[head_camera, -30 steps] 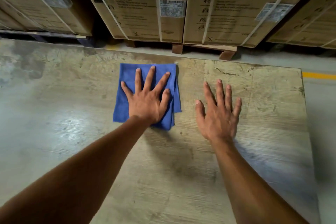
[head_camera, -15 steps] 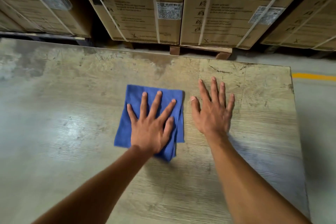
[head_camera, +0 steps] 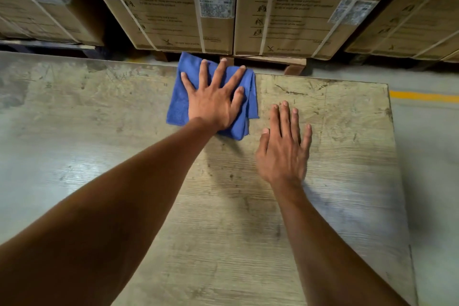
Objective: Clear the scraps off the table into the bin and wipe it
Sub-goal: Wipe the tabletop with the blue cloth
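A folded blue cloth (head_camera: 177,104) lies at the far edge of the worn wooden table (head_camera: 347,136), its far corner hanging past the edge. My left hand (head_camera: 213,102) presses flat on the cloth with fingers spread and straight. My right hand (head_camera: 283,154) rests flat on the bare tabletop just right of the cloth and nearer to me, fingers straight. No scraps or bin are in view.
Strapped cardboard boxes (head_camera: 173,7) on a wooden pallet (head_camera: 293,64) stand close behind the table's far edge. Grey floor with a yellow line (head_camera: 422,97) lies to the right of the table's right edge.
My left hand has pushed the cloth away from me, from mid-table to the far edge. My right hand stayed flat on the table at about the same place.
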Motion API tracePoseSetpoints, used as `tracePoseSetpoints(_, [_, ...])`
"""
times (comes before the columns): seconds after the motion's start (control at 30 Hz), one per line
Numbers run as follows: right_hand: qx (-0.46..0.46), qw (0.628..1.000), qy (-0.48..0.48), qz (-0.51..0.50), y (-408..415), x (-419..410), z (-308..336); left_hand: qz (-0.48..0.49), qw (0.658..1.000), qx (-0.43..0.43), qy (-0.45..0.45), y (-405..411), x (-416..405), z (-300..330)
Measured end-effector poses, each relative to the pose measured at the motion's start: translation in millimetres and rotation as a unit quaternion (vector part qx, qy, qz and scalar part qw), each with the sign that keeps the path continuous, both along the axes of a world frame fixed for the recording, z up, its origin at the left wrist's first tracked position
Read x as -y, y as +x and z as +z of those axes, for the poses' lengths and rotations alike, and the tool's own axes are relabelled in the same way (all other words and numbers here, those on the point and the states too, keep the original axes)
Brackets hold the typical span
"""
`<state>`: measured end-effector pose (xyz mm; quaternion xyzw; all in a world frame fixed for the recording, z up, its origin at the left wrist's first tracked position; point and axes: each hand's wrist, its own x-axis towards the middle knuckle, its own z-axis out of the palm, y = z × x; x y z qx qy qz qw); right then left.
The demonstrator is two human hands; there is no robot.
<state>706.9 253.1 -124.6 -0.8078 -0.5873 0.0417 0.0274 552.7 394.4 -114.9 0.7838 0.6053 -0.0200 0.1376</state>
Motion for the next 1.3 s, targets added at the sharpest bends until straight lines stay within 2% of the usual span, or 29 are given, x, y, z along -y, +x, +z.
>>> tracePoseSetpoints(0.13, [-0.006, 1.0, 0.012, -0.024, -0.1, 0.3, 4.0, -0.041, 0.999, 0.013, 0.03, -15.0, 85.0, 0.1])
tracePoseSetpoints(0.27, [-0.004, 1.0, 0.018, -0.021, -0.4, 2.5, 6.4, -0.047, 0.999, 0.016, -0.001, -15.4, 163.2, 0.2])
tracePoseSetpoints(0.37, [0.002, 1.0, 0.014, -0.019, 0.6, 1.7, 4.1, -0.035, 0.999, 0.014, -0.005, -3.6, 140.0, -1.4])
tracePoseSetpoints(0.57, [0.015, 1.0, 0.007, -0.022, 0.6, 0.7, 0.8, -0.008, 1.0, 0.027, -0.008, 44.3, 18.5, -0.2])
tracePoseSetpoints(0.63, [0.013, 1.0, 0.005, -0.021, 0.8, 0.6, 0.3, -0.019, 1.0, 0.012, -0.009, 48.8, 2.0, -0.5])
tracePoseSetpoints(0.8, [0.015, 1.0, 0.013, -0.023, -0.3, 1.5, 3.2, -0.054, 0.998, 0.016, 0.028, 19.8, 68.8, -3.4])
tracePoseSetpoints(0.9, [0.014, 1.0, 0.002, -0.02, 1.2, 2.3, 4.0, -0.059, 0.998, 0.015, 0.022, -9.0, 147.0, 0.1])
tracePoseSetpoints(1.0, [0.011, 1.0, 0.005, -0.017, 1.4, 3.0, 4.9, -0.057, 0.998, 0.011, -0.002, -19.7, 176.0, 1.6])
tracePoseSetpoints(1.1, [0.011, 1.0, 0.006, -0.024, 1.2, 0.9, 1.3, -0.042, 0.999, 0.009, 0.001, -5.2, 144.1, -2.0])
tracePoseSetpoints(1.3, [0.004, 1.0, 0.012, -0.024, -0.4, -0.3, -0.2, -0.041, 0.999, 0.012, 0.012, 32.8, 19.2, -4.3])
